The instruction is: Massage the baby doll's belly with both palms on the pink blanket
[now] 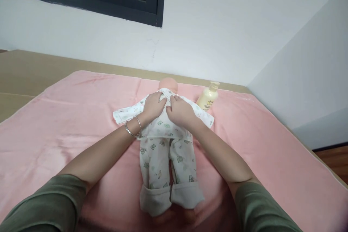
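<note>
A baby doll [168, 84] lies on its back with its head away from me. It wears a white printed long-sleeved top [165, 127] and matching trousers [155, 159] with turned-up cuffs. At the neckline, my left hand [154, 105], with a silver bangle at its wrist, pinches the left part of the top's front. Close beside it, my right hand [181, 111] has its fingers closed on the top's cloth just below the collar. Both sleeves lie spread out to the sides. The fingertips are partly hidden in the fabric.
A pale yellow pump bottle [207, 98] leans by the right sleeve. Under everything is a pink sheet [81, 127] on a tan padded surface [35, 67]. A white wall [206, 25] with a dark-framed window [156, 7] rises behind, and another wall stands at right.
</note>
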Demonstrator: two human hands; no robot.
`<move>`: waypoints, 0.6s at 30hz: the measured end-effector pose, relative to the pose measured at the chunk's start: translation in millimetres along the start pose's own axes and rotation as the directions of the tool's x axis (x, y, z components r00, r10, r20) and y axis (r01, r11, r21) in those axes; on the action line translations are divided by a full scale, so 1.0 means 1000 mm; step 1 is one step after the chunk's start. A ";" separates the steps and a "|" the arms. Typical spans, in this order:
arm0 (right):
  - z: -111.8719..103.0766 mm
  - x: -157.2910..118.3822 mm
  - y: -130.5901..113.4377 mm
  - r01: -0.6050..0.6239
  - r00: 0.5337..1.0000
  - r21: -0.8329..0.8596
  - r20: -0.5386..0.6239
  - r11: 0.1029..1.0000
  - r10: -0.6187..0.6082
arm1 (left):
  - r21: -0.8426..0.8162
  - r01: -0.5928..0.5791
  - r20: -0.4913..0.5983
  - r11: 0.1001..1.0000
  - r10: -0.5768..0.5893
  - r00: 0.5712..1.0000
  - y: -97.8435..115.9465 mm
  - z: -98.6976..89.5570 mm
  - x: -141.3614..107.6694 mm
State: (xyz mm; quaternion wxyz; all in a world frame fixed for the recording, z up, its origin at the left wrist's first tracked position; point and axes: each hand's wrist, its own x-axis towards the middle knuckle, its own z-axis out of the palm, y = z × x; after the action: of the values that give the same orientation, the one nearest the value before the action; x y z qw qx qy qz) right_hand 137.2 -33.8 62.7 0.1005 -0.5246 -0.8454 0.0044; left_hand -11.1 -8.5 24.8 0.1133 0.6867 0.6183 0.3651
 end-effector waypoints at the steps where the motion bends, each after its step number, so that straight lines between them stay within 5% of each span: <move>1: -0.002 0.002 0.003 -0.010 1.000 0.026 0.017 1.000 0.010 | -0.009 0.004 0.022 1.000 -0.004 1.000 0.001 -0.001 0.000; 9: 0.002 0.024 0.041 -0.108 0.994 0.192 0.055 0.975 0.099 | 0.117 -0.089 0.038 0.989 0.085 0.996 0.021 0.001 -0.016; 18: -0.005 0.005 0.007 -0.213 0.972 0.021 0.103 0.977 0.210 | 0.133 -0.050 0.042 0.990 0.045 0.998 0.003 -0.002 -0.005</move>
State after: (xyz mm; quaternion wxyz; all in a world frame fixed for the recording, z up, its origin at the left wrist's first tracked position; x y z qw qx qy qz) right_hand 141.8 -27.0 67.3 0.0650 -0.6091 -0.7885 0.0548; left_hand -10.3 -14.6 25.7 0.0705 0.7142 0.6226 0.3119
